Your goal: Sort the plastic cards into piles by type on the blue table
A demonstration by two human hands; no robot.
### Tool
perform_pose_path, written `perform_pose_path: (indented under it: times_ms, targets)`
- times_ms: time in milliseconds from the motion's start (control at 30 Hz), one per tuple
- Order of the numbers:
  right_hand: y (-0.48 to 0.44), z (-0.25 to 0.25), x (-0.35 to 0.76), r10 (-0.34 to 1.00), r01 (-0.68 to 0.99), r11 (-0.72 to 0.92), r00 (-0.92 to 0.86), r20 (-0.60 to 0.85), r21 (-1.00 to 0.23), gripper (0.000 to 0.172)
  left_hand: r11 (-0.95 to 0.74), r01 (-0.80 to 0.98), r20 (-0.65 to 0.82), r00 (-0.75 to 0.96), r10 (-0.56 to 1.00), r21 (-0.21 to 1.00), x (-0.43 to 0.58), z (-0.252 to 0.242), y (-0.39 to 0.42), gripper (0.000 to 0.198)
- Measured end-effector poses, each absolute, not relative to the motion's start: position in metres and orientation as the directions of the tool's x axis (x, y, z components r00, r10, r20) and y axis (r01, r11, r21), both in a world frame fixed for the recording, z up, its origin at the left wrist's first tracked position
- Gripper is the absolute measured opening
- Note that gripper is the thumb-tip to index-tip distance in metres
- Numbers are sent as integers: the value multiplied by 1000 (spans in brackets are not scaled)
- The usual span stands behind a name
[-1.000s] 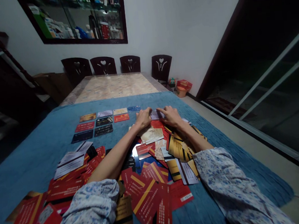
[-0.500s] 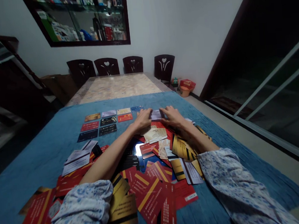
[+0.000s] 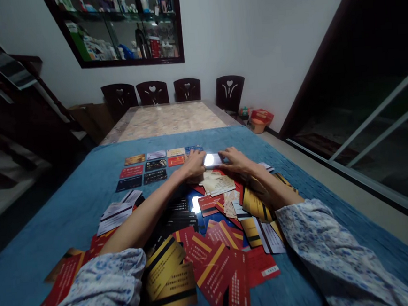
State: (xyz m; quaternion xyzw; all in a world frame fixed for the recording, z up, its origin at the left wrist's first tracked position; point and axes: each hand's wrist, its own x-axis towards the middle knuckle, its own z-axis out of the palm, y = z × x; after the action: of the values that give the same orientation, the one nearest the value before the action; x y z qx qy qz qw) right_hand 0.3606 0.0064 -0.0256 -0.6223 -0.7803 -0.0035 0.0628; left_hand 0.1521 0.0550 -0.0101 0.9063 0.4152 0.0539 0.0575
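Observation:
Both my hands reach to the far edge of a heap of plastic cards (image 3: pixel 210 237). My left hand (image 3: pixel 192 164) and my right hand (image 3: pixel 235 159) pinch the two ends of a pale card (image 3: pixel 212 160) that glares white in the light. The card is held just above the blue cloth (image 3: pixel 70 201). Red, gold, black and white cards lie jumbled under my forearms. To the left of my left hand, several cards (image 3: pixel 148 166) lie in neat rows on the cloth.
Beyond the cloth is the bare marble tabletop (image 3: pixel 168 120) with several dark chairs (image 3: pixel 171 92) at its far end. A wall cabinet (image 3: pixel 123 25) holds bottles. A red basket (image 3: pixel 261 119) sits on the floor at right, beside a glass door.
My hands have stayed on the pale card, which now catches a bright glare. The camera has tipped slightly, so the whole scene sits lower and to the right.

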Motion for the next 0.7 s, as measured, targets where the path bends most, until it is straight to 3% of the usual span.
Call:
perform_pose_path:
  times_ms: [300, 700]
  targets:
    - [22, -15, 337, 957, 959, 284, -283, 61, -14, 53, -653, 750, 62, 650, 757, 109, 122, -9, 60, 38]
    - [49, 9, 278, 921, 921, 390, -390, 3, 6, 44, -609, 792, 31, 608, 793, 33, 67, 1, 75, 38]
